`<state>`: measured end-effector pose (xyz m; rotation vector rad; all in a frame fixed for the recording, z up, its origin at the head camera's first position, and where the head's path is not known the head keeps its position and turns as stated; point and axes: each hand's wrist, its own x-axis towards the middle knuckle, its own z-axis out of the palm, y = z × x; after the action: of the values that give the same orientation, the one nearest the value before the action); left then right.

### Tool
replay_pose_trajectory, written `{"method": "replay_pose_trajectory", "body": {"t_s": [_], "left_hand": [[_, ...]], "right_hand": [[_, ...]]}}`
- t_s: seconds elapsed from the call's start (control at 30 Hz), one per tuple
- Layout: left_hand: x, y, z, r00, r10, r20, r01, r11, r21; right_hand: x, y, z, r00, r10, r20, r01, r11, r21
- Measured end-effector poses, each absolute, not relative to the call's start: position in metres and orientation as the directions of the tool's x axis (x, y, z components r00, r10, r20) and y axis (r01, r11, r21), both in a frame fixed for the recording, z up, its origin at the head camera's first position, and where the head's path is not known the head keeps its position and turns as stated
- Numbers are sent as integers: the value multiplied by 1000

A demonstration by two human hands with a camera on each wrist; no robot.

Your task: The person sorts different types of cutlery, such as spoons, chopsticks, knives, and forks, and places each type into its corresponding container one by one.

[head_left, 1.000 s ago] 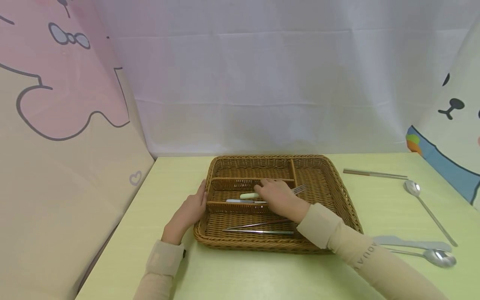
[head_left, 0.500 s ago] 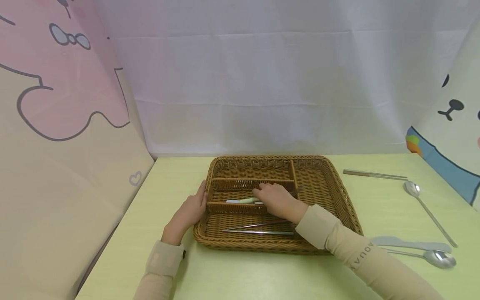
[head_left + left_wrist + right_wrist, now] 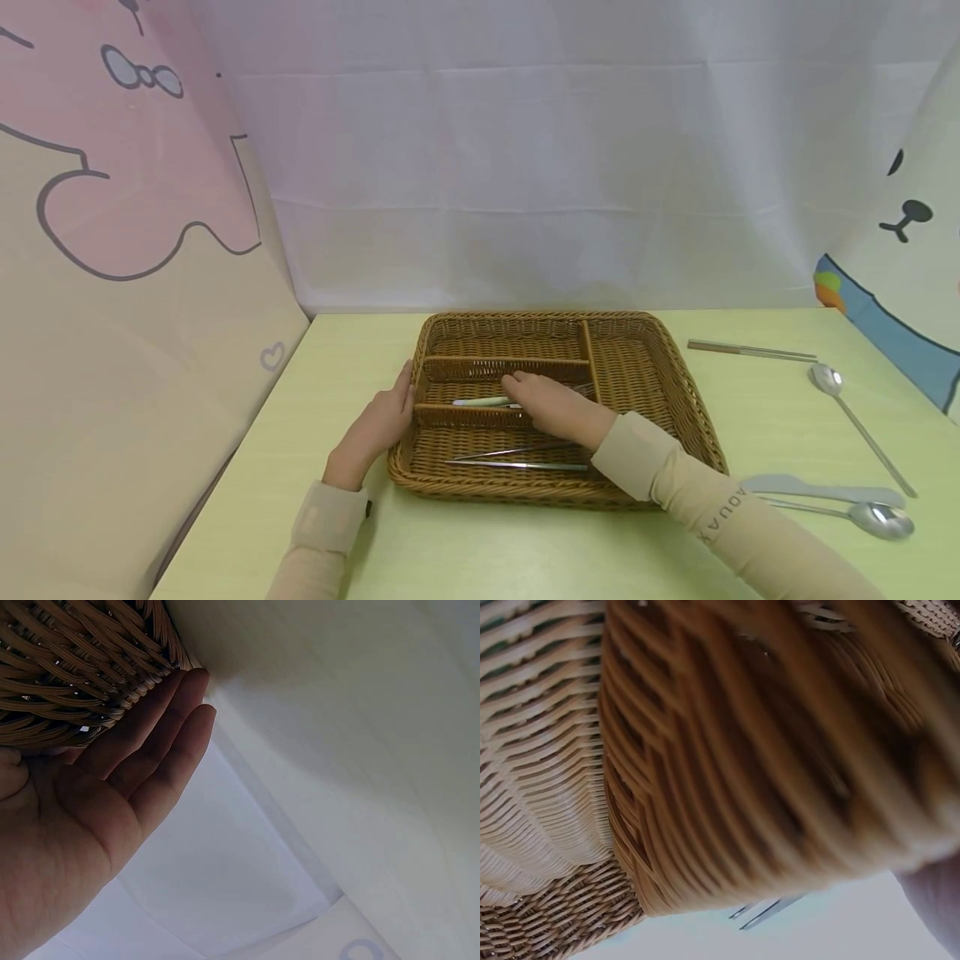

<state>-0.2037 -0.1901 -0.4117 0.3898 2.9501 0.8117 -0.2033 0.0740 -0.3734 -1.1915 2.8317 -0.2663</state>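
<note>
A brown wicker basket (image 3: 551, 498) with compartments stands on the table. My left hand (image 3: 381, 421) rests against its left outer side; the left wrist view shows that hand's (image 3: 97, 802) fingers extended along the wicker. Inside the middle compartment, my right hand (image 3: 558, 406) lies over a fork with a pale green handle (image 3: 483, 402), its tines (image 3: 583, 389) showing beyond the hand. The fingers look fairly straight, their undersides hidden. A knife lies mostly hidden beside the fork. Two slim metal chopsticks (image 3: 517, 464) lie in the front compartment.
Right of the basket lie chopsticks (image 3: 750, 350), a long spoon (image 3: 862, 429), a grey knife (image 3: 825, 490) and another spoon (image 3: 881, 521). A white cloth (image 3: 487, 192) hangs behind the table. Wicker (image 3: 705, 787) fills most of the right wrist view.
The fork has come down and shifted left in the middle compartment, its handle now over the knife. My right hand's fingers have straightened a little. The left hand stays in place.
</note>
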Motion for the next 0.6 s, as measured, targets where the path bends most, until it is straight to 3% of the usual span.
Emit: {"method": "replay_pose_trajectory", "body": {"t_s": [0.3, 0.6], "left_hand": [[-204, -190, -411, -968, 252, 7, 219, 830, 513], [-204, -190, -411, -967, 254, 15, 226, 831, 509]], "right_hand": [[-203, 74, -378, -728, -679, -96, -638, 721, -269], [-207, 75, -382, -707, -701, -93, -662, 702, -261]]}}
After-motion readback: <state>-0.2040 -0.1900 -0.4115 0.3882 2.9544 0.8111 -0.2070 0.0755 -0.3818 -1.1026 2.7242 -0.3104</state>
